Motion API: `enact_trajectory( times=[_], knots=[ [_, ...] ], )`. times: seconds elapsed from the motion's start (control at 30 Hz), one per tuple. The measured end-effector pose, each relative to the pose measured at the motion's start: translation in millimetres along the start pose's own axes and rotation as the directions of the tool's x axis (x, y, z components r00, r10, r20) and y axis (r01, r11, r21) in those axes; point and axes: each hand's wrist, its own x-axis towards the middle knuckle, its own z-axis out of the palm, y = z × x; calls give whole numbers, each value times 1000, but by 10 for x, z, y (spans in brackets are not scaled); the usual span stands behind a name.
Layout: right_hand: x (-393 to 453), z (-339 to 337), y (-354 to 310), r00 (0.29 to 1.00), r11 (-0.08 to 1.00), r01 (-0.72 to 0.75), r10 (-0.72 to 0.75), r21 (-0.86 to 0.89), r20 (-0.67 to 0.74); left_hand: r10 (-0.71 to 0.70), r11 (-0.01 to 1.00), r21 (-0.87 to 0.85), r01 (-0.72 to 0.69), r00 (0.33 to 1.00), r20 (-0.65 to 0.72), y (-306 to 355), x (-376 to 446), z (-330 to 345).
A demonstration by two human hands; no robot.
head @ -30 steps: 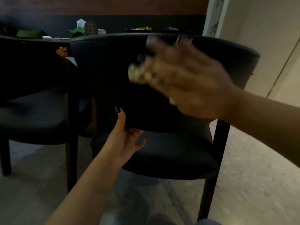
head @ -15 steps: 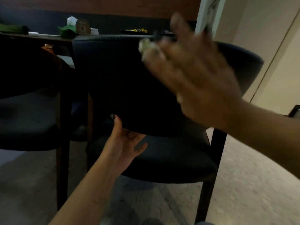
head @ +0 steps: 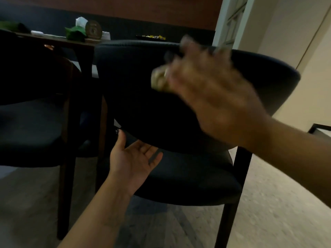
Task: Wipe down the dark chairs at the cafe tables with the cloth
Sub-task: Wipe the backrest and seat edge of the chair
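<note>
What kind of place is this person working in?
Probably a cafe or small restaurant. Dark padded chairs are pushed up to a wooden table, which carries a white tissue holder and a round sign, with a long dark bench along the wall behind.

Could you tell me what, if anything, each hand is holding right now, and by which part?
The right hand holds the bunched cloth against the chair backrest; blur hides the exact grip. The left hand is open, holding nothing.

Blurred right hand (head: 211, 97) with cloth (head: 158, 80) against dark chair (head: 136, 90) backrest.
</note>
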Motion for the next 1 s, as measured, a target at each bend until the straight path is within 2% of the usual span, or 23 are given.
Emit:
enact_trajectory(
  times=[0.07, 0.13, 0.2, 0.23, 0.27, 0.3, 0.33, 0.4, 0.47, 0.5, 0.57, 0.63, 0.7, 0.77, 0.83, 0.9, 0.97, 1.0],
  knots=[
    [132, 33, 15, 992, 992, -110, 106, -56, -72, -9, 1000, 4, 9, 1000, 20, 6, -28, 0],
    [69, 106, -165, 996, 995, -92, 92, -44, -10, -15, 1000, 15, 15, 1000, 21, 9, -38, 0],
    [-141, 169, -389, 975, 996, 86, -90, 31, 204, -15, 999, 31, 15, 1000, 15, 7, -40, 2],
    [-222, 171, -459, 929, 981, 185, -195, 61, 315, -18, 999, 41, 17, 999, 27, 5, -44, -1],
    [-266, 165, -491, 887, 964, 259, -265, 69, 379, -22, 999, 49, 20, 999, 44, 5, -45, -6],
    [-264, 153, -487, 876, 958, 276, -284, 77, 391, -25, 999, 49, 23, 998, 58, 6, -44, -13],
    [-215, 138, -459, 900, 968, 230, -250, 97, 358, -28, 999, 40, 25, 998, 64, 8, -41, -21],
    [-17, 98, -329, 976, 992, 81, -98, 92, 196, -29, 999, 16, 28, 998, 64, 11, -22, -45],
    [214, 59, -135, 997, 998, -65, 65, 7, 37, -25, 1000, 10, 24, 998, 63, 8, -16, -57],
    [294, 50, -68, 994, 994, -108, 108, -21, 5, -22, 1000, 10, 22, 998, 63, 3, -17, -56],
    [311, 70, -80, 996, 995, -87, 88, -41, 32, -22, 1000, 9, 21, 998, 59, -11, -20, -53],
    [155, 124, -231, 989, 998, 54, -50, -24, 140, -19, 1000, 4, 19, 998, 54, -20, -23, -54],
    [-22, 155, -389, 930, 975, 221, -218, 21, 298, -13, 1000, 18, 12, 998, 62, -30, -28, -54],
    [-76, 145, -441, 885, 956, 289, -289, 57, 365, -9, 1000, 25, 7, 997, 78, -34, -26, -61],
    [29, 114, -403, 921, 970, 219, -242, 107, 306, -14, 1000, 6, 14, 997, 81, -26, -14, -65],
    [224, 89, -319, 973, 986, 142, -155, 85, 170, -16, 999, -27, 18, 997, 73, -23, -5, -64],
    [365, 107, -236, 993, 994, 96, -92, -58, 69, -6, 999, -37, 9, 997, 73, -20, -12, -69],
    [386, 128, -220, 994, 985, 101, -93, -140, 61, -4, 999, -33, 6, 997, 75, -23, -17, -68]
  ],
)
